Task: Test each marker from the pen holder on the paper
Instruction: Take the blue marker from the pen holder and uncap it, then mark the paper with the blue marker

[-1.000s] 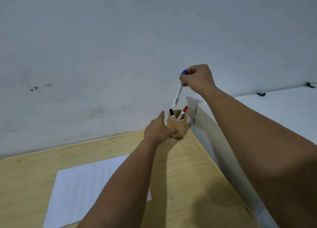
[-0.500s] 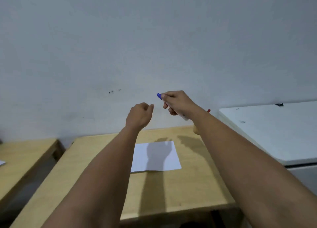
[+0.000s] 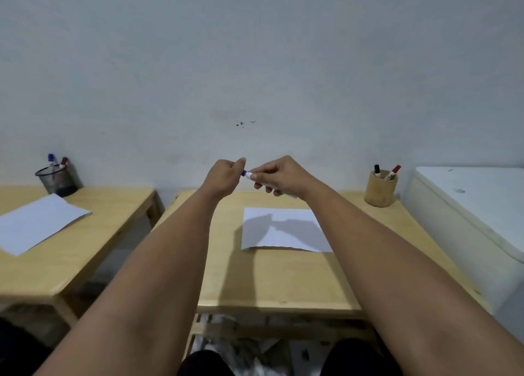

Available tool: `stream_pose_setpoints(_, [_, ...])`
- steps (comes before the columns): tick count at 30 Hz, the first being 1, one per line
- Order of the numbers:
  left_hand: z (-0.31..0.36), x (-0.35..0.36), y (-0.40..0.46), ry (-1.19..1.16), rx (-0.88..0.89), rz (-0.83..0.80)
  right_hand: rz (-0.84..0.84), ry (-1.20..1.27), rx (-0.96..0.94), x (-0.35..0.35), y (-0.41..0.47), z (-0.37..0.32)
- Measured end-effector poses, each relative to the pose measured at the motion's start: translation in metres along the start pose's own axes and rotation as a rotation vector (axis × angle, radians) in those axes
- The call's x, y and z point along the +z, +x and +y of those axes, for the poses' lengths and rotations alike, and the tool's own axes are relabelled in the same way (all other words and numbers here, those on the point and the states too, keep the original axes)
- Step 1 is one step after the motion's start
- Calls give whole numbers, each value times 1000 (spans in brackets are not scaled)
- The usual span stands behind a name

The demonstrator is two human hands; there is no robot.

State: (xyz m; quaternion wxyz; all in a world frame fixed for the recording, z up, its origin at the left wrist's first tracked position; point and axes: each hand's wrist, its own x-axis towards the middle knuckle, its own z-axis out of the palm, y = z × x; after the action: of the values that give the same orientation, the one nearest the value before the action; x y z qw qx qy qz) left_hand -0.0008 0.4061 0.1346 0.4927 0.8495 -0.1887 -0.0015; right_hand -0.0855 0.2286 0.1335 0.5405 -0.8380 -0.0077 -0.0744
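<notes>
Both hands are raised above the wooden table [image 3: 272, 279]. My right hand [image 3: 279, 176] grips the white barrel of a blue marker [image 3: 247, 174]. My left hand [image 3: 225, 174] pinches the marker's blue cap end; most of the marker is hidden inside the two hands. Below them a white sheet of paper [image 3: 283, 229] lies flat on the table, shaded by my hands. A wooden pen holder [image 3: 380, 190] stands at the table's back right corner with a black marker [image 3: 377, 170] and a red marker [image 3: 394, 171] sticking out of it.
A second wooden table [image 3: 71, 248] on the left carries another white sheet [image 3: 37, 222] and a black mesh cup [image 3: 58, 180] with markers. A white appliance [image 3: 470, 205] stands against the table's right side. A plain wall runs behind everything.
The view pulled back from the holder. My right hand carried the blue marker from above the holder to over the paper, and my left hand left the holder and closed on the marker's cap.
</notes>
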Motion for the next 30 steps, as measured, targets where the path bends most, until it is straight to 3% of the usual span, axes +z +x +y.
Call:
stream_pose_setpoints(3, [-37,-19,17,-15,-73,128,39,-123,4,1,7,27])
stream_pose_setpoints(5, [-68,-25,27,206,-47,158,143,-59,61,-3,12,49])
stream_pose_setpoints(9, [-120,3,39,707,68,87,309,306,196,-3,32,80])
stream_pose_setpoints(14, [-158,43,51,888,62,-84,355,786,331,2,57,110])
stream_pose_setpoints(20, [-181,49,44,844,43,-66,330,834,314,12,70,128])
stream_pose_setpoints(23, [-175,42,33,699,9,45,398,788,339,19,73,126])
stream_pose_setpoints(26, [-163,41,12,497,235,213,489,673,333,21,75,121])
stream_pose_setpoints(30, [-155,51,-11,445,491,2,477,531,292,25,76,108])
